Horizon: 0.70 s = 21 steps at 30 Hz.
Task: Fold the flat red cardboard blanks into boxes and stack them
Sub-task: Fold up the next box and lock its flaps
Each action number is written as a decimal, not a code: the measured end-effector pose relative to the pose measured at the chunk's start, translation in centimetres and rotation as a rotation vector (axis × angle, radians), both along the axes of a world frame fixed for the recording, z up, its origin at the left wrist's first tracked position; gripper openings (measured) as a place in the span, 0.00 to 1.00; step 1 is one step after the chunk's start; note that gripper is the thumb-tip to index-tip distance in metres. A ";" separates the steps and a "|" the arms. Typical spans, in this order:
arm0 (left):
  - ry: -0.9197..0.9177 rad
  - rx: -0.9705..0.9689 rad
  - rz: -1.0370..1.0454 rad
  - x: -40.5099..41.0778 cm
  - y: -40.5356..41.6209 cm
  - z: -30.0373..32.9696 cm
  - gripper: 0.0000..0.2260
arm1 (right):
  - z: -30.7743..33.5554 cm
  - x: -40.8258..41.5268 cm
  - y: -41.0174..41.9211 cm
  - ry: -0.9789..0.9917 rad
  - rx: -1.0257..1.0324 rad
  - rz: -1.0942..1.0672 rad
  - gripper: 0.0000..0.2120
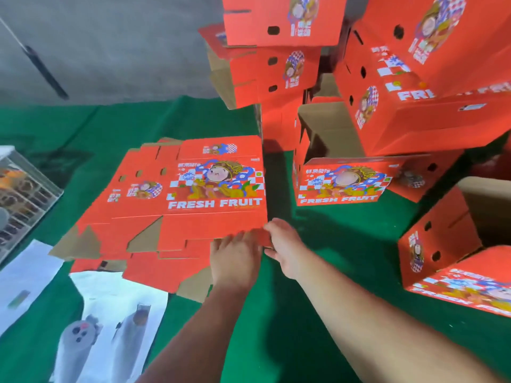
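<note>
A pile of flat red "FRESH FRUIT" cardboard blanks [177, 205] lies on the green cloth [345, 244] at centre left. My left hand [235, 258] rests flat on the near right corner of the top blank. Beside it, my right hand [286, 244] takes hold of that blank's right edge, thumb on top. An open folded red box [340, 181] stands just right of the pile. More folded boxes [276, 70] are stacked behind it, and others [414, 87] lean at the right.
Another folded box [453, 261] lies on its side at the near right. White printed sheets [110, 313] lie at the lower left, a clear plastic case [25, 194] at the far left. A grey wall [110, 45] rises behind.
</note>
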<state>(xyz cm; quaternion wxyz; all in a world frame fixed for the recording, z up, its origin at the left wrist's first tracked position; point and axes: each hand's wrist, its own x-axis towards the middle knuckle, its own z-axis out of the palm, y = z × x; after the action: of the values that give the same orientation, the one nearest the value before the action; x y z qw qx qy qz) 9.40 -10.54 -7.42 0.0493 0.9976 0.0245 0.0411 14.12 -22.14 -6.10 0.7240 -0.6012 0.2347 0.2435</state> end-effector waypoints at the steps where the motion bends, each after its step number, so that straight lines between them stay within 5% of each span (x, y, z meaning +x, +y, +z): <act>1: 0.006 -0.023 -0.052 -0.3 -0.6 -0.1 0.14 | -0.2 0.3 -0.1 -0.007 -0.015 -0.009 0.16; 5: -0.046 -0.466 -0.218 -1.9 -0.7 0.1 0.16 | -0.1 0.5 -1.5 -0.086 -0.149 -0.026 0.08; 9: -0.427 -0.558 0.147 -3.5 3.7 0.3 0.10 | 0.5 0.3 -5.1 -0.161 -0.185 -0.130 0.10; 13: -0.188 -0.648 0.759 -3.4 9.0 0.5 0.25 | 0.8 -0.7 -9.6 -0.139 -0.170 -0.157 0.12; 16: -0.019 -0.744 0.804 -3.3 10.3 0.9 0.25 | 1.7 -1.8 -10.7 -0.163 -0.129 -0.143 0.09; 21: -0.092 -1.085 0.707 -4.3 9.9 1.4 0.32 | 4.1 -3.3 -10.3 -0.338 -0.392 -0.030 0.09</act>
<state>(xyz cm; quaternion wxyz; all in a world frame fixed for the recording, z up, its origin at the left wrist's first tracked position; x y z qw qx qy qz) 5.06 -0.69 -6.03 0.5307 0.7602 0.3664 0.0794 10.81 -32.40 -2.02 0.6261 -0.7587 0.1618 0.0786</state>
